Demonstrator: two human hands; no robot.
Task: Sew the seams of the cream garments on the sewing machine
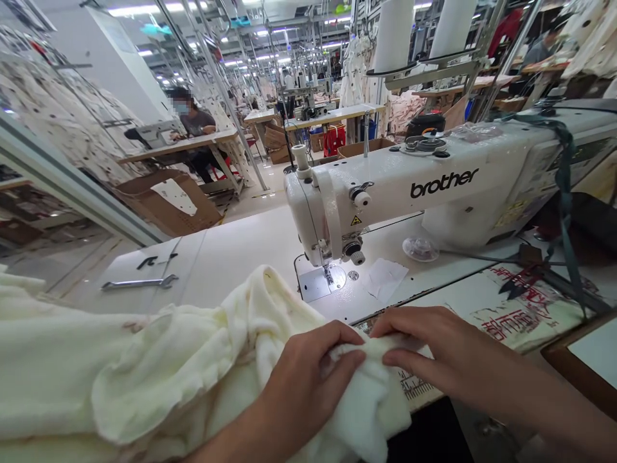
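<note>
A cream, fleecy garment (164,366) lies heaped over the left front of the sewing table and hangs past its front edge. My left hand (308,379) pinches a fold of it between thumb and fingers. Close beside it, my right hand (424,347) is closed on the same fold, with the two sets of fingertips nearly meeting. Both hands are at the table's front edge, in front of the white sewing machine (385,193). The machine's lit needle and presser foot (329,275) stand just beyond, with no cloth seen beneath them.
A wrench (139,283) rests on the table at left. Right of the needle are a scrap of white cloth (385,279) and a clear bobbin case or dish (420,249). Red-handled scissors (527,273) lie at right. A co-worker (193,122) sits beyond a cardboard box (168,202).
</note>
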